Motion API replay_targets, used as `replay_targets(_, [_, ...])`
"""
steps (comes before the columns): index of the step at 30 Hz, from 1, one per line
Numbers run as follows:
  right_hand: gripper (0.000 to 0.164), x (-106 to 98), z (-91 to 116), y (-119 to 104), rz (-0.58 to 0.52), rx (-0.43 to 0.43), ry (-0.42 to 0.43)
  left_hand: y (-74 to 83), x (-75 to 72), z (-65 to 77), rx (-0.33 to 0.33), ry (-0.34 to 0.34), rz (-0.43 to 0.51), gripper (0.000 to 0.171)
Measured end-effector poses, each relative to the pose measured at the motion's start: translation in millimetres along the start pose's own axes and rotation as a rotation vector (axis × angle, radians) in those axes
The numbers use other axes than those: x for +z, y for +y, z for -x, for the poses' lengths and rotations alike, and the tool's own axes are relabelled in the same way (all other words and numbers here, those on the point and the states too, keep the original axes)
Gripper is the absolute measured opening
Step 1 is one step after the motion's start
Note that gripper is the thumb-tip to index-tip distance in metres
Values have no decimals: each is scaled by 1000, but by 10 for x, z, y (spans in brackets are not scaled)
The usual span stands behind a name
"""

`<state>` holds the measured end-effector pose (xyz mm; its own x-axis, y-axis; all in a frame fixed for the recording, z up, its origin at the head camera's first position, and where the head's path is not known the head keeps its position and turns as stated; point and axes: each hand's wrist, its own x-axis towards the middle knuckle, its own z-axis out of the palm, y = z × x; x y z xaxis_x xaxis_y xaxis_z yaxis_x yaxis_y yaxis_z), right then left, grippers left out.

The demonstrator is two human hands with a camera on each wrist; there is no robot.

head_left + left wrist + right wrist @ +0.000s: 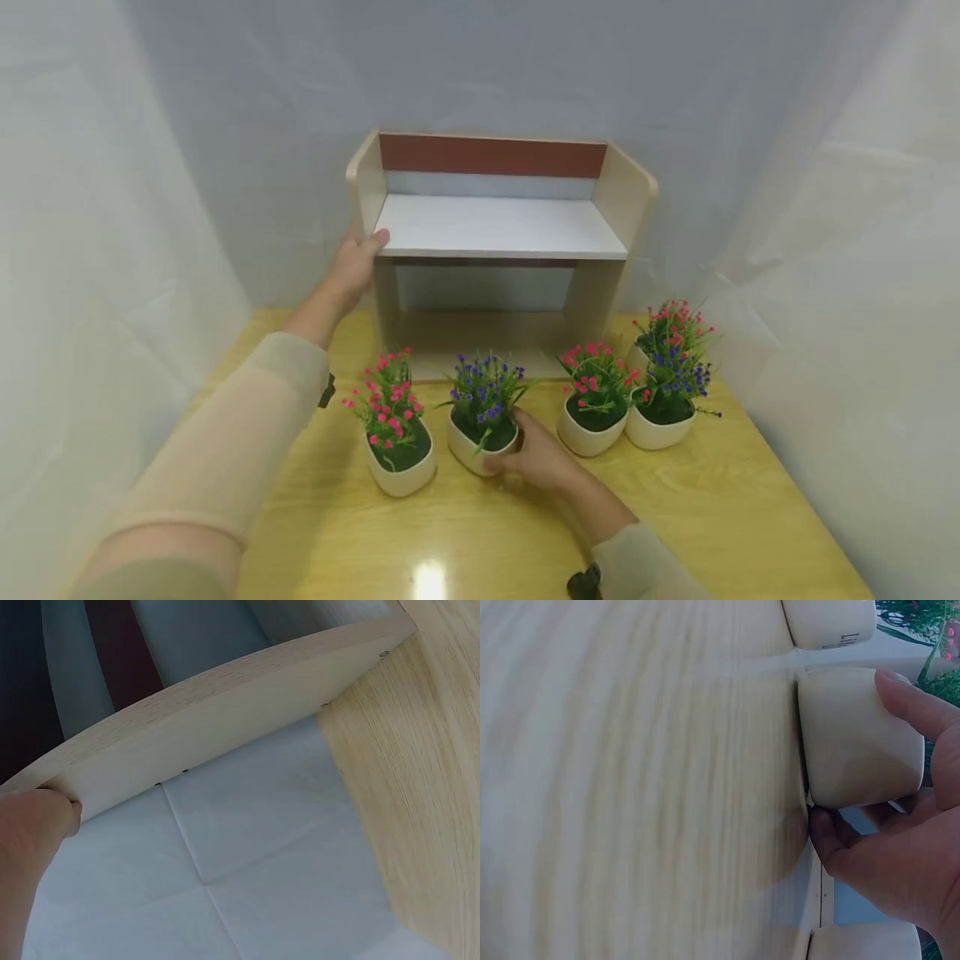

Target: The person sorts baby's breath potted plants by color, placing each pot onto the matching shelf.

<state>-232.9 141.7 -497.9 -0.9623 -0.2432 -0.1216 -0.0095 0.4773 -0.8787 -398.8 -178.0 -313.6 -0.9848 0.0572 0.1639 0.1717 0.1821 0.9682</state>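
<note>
A small two-tier desk shelf (498,225) with a white upper board stands at the back of the table. My left hand (356,262) grips its left side panel (202,731), thumb on the front edge by the upper board. My right hand (536,454) holds a white pot (862,739) of artificial blue-purple flowers (486,387) by its right side, thumb at the rim. This pot sits on the table before the shelf. To its left stands a pink-flowered potted plant (401,475); to its right, another pink-flowered potted plant (592,429).
At the right, a blue-flowered potted plant (660,429) stands close beside the pink one, with a further pink-flowered plant (675,321) behind it. Pale sheeting (847,292) hangs around the wooden table (480,542) at the back and both sides.
</note>
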Motion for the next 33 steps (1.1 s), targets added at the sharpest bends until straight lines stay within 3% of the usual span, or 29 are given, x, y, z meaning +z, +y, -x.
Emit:
replay_targets(6, [115,-30,1,-37,7,3,16,-35,27,-36,-8,-6,2,77])
replay_targets(11, [112,-38,-5,-58,-86,-2,34,-32,58,-63,17,-7,8,77])
replay_targets(16, [113,-50,10,-107,-149,11,45,-24,55,-34,1,-3,-7,79])
replay_targets(27, [117,-135,30,-306,-177,19,72,-43,42,-55,5,-1,30,78])
replay_targets(33, [113,-153,64,-462,-250,-2,84,-47,41,-66,11,-4,31,78])
